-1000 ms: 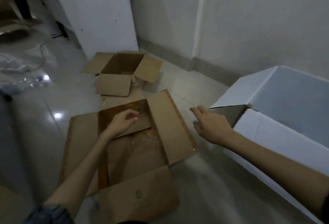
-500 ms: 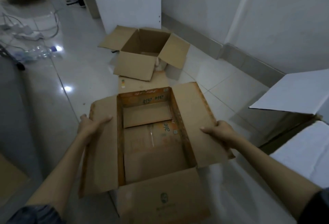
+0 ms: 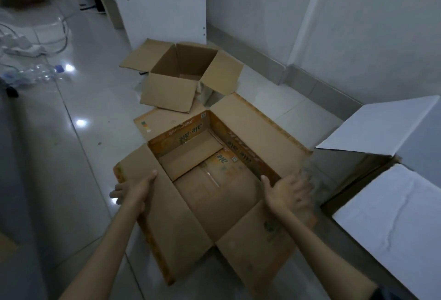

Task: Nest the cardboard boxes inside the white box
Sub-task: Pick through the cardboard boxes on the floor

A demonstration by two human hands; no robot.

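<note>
A: Starting from the left hand (image 3: 133, 188): closed on what?

B: Clamped on the left flap (image 3: 148, 173) of the large cardboard box (image 3: 214, 204), with thumb on top and fingers wrapped under the edge. Probably held so to lift from both sides.

A: And for the right hand (image 3: 286, 192)?

B: Spread quite wide, thumb near the inner rim, fingers lying over the right flap (image 3: 257, 137). Blurred, so cannot tell whether really gripping or only pressing.

A: Why held by the flaps and not by the walls?

B: Seems too wide to hug; also leaves the mouth open for nesting.

A: Moving outward, resting where?

B: Hard to say if raised or sitting on the floor (image 3: 83, 156). Empty inside, with flaps folded outward.

A: Then the others?

B: Behind, the smaller cardboard box (image 3: 181, 70), open, near the wall. To the right, the white box (image 3: 393, 223), just beside, flaps open, nothing seen inside yet.

A: So, nesting not yet done?

B: Judging so, yes.
</note>
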